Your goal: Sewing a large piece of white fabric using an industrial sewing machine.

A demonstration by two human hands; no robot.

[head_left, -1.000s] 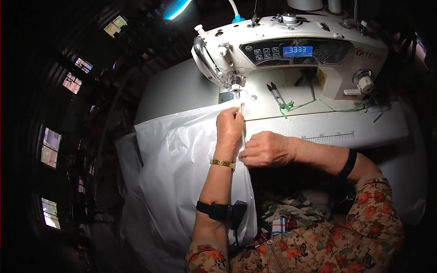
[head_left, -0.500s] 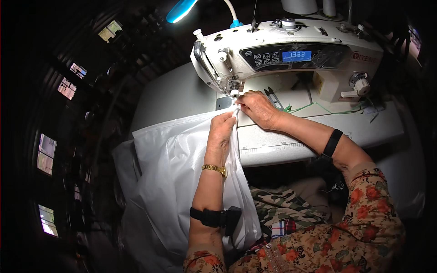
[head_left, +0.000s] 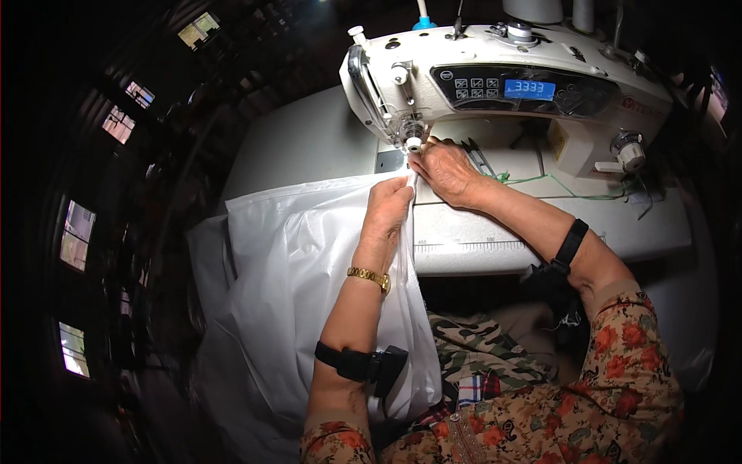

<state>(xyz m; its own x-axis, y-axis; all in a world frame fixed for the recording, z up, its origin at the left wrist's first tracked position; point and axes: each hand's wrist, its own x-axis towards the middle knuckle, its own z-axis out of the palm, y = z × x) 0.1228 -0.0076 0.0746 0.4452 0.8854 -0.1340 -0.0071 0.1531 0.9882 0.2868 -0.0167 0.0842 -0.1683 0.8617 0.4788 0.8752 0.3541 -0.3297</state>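
A large sheet of white fabric hangs over the near left of the sewing table and down toward my lap. Its folded edge runs up to the needle area of a white sewing machine. My left hand pinches that edge just in front of the presser foot, thumb on top. Close beside the needle, my right hand is closed on the same edge, its fingertips partly hidden under the machine head. The needle itself is too small to make out.
Thread snips lie on the machine bed behind my right hand. Green thread trails across to the right. A ruler strip marks the table's front edge. Thread cones stand behind the machine, and a metal plate lies by the needle.
The machine sits lower and further right in view, and the lamp head has left the picture. Both hands stay on the fabric edge near the needle, the left slightly further from it.
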